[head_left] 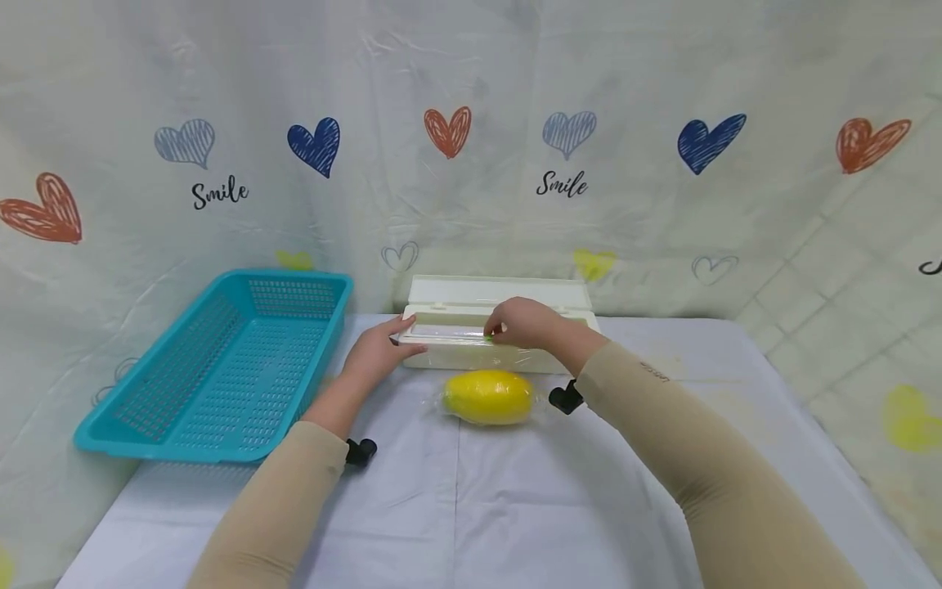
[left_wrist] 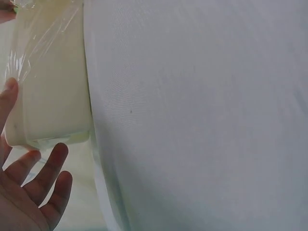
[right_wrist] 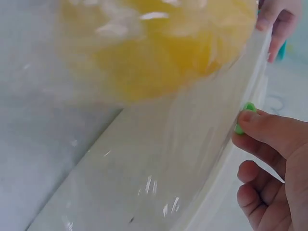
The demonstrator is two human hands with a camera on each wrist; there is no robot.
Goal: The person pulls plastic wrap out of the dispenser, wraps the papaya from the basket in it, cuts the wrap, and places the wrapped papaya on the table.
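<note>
A cream cling film dispenser [head_left: 459,357] lies lengthwise at the back of the table, its lid [head_left: 500,291] raised behind it. My left hand [head_left: 374,353] holds the dispenser's left end. In the left wrist view its thumb [left_wrist: 9,91] presses the front edge over the film, and the other fingers spread past the end. My right hand [head_left: 524,322] pinches a small green slide cutter [right_wrist: 249,107] on the dispenser's edge between thumb and index finger. Clear film hangs down the dispenser's front. Just before it lies a yellow oval fruit [head_left: 489,397] wrapped in clear film.
A blue perforated plastic basket [head_left: 328,343] stands at the left, beside my left forearm. White cloth [head_left: 530,507] covers the table. Behind hangs a pale curtain [head_left: 486,221] printed with hearts.
</note>
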